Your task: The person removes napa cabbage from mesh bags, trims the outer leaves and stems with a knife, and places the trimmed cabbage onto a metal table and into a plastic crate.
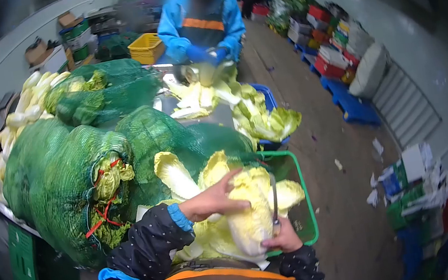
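Note:
A pale yellow napa cabbage (pixel 249 208) is held in front of my body. My left hand (pixel 215 199) is wrapped over its upper left side. My right hand (pixel 285 238) is at its lower right, closed round the handle of a thin curved metal tool (pixel 274 196) that stands up beside the cabbage. Loose cabbage leaves (pixel 174 175) lie around and beneath it. A green crate (pixel 309 208) with leaves at its edge is just to the right.
Green mesh sacks of cabbages (pixel 52 181) fill the left side. Across the table (pixel 223 115), a co-worker (pixel 202 28) in blue gloves handles cabbage above a blue crate (pixel 268 96). A yellow crate (pixel 146 49) stands behind. Blue pallets (pixel 347 102) line the right wall.

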Motion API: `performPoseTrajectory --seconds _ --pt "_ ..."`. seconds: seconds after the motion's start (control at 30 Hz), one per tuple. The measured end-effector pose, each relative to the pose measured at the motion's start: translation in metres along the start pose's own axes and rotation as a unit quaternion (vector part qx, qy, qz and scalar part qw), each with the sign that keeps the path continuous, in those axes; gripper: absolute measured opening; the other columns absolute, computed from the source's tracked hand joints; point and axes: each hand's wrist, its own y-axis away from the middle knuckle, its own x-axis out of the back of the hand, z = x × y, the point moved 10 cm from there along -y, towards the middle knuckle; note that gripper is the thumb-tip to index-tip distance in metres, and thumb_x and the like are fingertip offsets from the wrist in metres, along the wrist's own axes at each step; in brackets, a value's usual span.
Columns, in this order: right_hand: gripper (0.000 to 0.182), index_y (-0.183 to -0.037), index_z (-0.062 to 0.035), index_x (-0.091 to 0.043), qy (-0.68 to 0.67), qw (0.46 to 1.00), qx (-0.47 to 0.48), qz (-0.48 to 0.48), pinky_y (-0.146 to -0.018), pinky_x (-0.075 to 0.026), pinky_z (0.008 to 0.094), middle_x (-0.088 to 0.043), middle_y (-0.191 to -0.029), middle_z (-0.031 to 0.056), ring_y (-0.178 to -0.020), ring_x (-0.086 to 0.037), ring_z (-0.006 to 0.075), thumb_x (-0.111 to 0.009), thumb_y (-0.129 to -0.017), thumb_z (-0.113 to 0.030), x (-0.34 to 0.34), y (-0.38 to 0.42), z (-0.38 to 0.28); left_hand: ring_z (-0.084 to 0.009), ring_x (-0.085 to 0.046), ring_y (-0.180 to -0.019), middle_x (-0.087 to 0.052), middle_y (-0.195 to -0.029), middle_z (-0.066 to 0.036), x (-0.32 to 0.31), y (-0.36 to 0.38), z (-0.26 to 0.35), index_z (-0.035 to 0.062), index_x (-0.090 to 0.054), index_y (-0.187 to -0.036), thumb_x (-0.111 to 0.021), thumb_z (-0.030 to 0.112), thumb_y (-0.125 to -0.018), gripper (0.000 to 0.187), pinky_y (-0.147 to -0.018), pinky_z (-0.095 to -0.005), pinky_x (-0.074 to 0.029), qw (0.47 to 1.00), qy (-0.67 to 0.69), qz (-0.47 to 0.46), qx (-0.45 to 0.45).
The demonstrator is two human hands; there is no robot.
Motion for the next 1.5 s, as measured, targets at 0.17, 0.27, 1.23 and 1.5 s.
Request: performPoseTrajectory --seconds 0.17,0.27,1.23,1.5 --pt "0.066 -0.133 -0.0028 -0.033 -0.464 0.884 -0.012 0.046 -0.08 -0.051 0.0402 -0.045 -0.129 0.0167 -0.114 -0.05 0.0318 -0.066 -0.076 -0.014 0.014 0.006 0.063 -0.0126 -0.057 -0.09 -0.061 -0.105 -0.009 0.015 0.018 0.004 0.0035 -0.037 -0.131 -0.078 0.019 -0.071 0.074 -0.075 -0.0252 -0.048 0.991 0.078 0.093 -0.053" --pt "0.051 -0.126 -0.0106 -0.041 -0.443 0.896 0.025 0.001 -0.049 -0.048 0.0319 -0.055 -0.113 0.0124 -0.078 -0.057 0.0253 -0.058 -0.084 -0.032 0.006 0.0 0.066 -0.0157 -0.056 -0.095 -0.056 -0.107 -0.01 0.027 0.041 0.0 0.0044 -0.038 -0.125 -0.076 0.019 -0.072 0.066 -0.078 -0.0278 -0.048 0.968 0.041 0.22 -0.111" --pt "0.022 -0.104 -0.0078 -0.053 -0.076 0.973 -0.156 -0.15 -0.045 -0.042 0.0229 -0.062 -0.078 0.0058 -0.053 -0.05 0.0097 -0.053 -0.09 -0.024 -0.083 -0.098 0.113 -0.0477 -0.056 -0.095 -0.049 -0.118 -0.025 0.075 0.373 -0.001 0.0014 -0.031 -0.133 -0.058 0.05 -0.073 0.082 -0.064 -0.0554 -0.056 0.796 0.235 0.445 -0.336" --pt "0.016 -0.099 -0.0128 -0.051 -0.11 0.958 -0.248 -0.097 -0.041 -0.046 0.0273 -0.061 -0.077 0.0089 -0.049 -0.052 0.014 -0.05 -0.087 -0.023 -0.113 -0.098 0.119 -0.0354 -0.058 -0.1 -0.054 -0.119 -0.018 0.163 0.564 -0.003 0.003 -0.04 -0.129 -0.053 0.042 -0.082 0.062 -0.073 -0.0458 -0.055 0.64 0.222 0.627 -0.385"
